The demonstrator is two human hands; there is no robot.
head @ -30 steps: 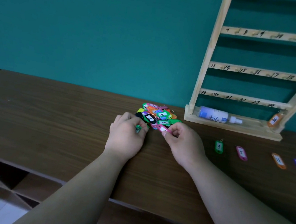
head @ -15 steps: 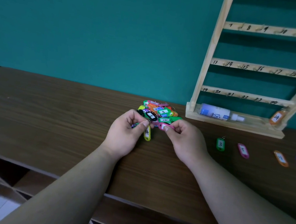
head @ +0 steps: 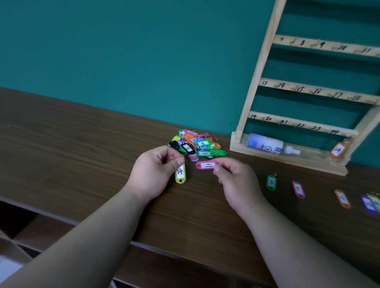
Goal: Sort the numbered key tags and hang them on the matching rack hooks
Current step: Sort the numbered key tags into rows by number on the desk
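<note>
— On the desk (head: 68, 143), up front, what are the hands doing?
— Each has a tag. The left hand (head: 155, 175) pinches the ring of tag 14 (head: 180, 173), the yellow one, between thumb and forefinger. The tag hangs straight down from the fingertips.
— Does it touch the wood?
— Cannot tell; its lower end is very near the desk.
— And the right hand (head: 234, 183)?
— It pinches tag 11 (head: 206, 165), pink, by its right end and holds it level, number showing. The two tags are near each other but apart.
— Where are the others?
— Just behind the hands is the pile (head: 198, 144): green, orange, black, pink and purple tags heaped over one another. Tag 11 is just in front of it.
— Any laid out?
— A row lies flat on the desk to the right of the right hand, well apart from the pile. It has tag 3 (head: 271, 182), green, then tag 5 (head: 298, 189), pink, then an orange tag (head: 342, 198). Last come a purple tag (head: 368, 204) and a lime tag (head: 379, 204), touching side by side. The numbers on the last three are too blurred to read.
— And the rack (head: 305, 90)?
— It stands at the back right against the teal wall (head: 124, 44), with wooden rails, handwritten numbers and small hooks (head: 293, 41). The lowest rail runs 19 to 24, the next starts at 13, and the one above starts at 7.
— Anything hung?
— Tag 24 (head: 338, 150), orange, hangs beneath the 24 at the right end of the lowest rail. A white bottle (head: 270, 144) lies on its side on the rack's base, left of that tag.
</note>
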